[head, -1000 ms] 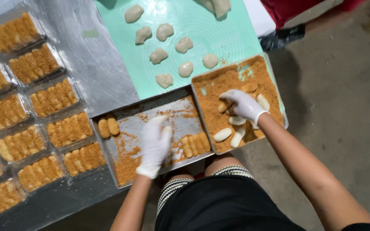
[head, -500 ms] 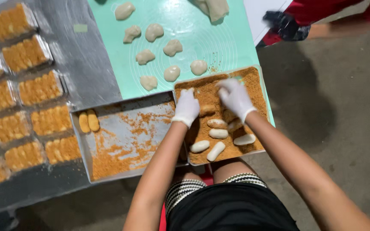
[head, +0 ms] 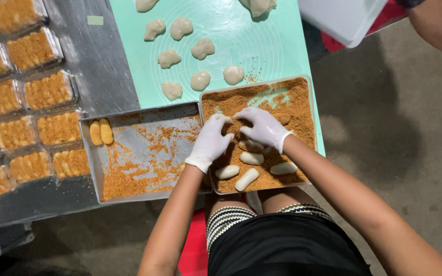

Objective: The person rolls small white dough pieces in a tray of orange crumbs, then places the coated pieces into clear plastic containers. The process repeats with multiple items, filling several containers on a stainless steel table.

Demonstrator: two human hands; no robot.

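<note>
Cupping both gloved hands, left hand [head: 210, 143] and right hand [head: 263, 128], loosely around a dough piece [head: 241, 134] between them, I press it into the breadcrumb tray [head: 287, 97] for coating.

Left hand [head: 211, 143] over from the metal tray [head: 129, 179] to the crumb tray [head: 282, 97]; now beside right hand [head: 262, 128]

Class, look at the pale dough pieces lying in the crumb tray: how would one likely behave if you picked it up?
A pale dough piece is probably soft, since the lumps on the green mat look uneven. Its rounded log shape may roll in the crumb tray. Both gloved hands, left hand and right hand, work there, suggesting gentle handling.
</note>
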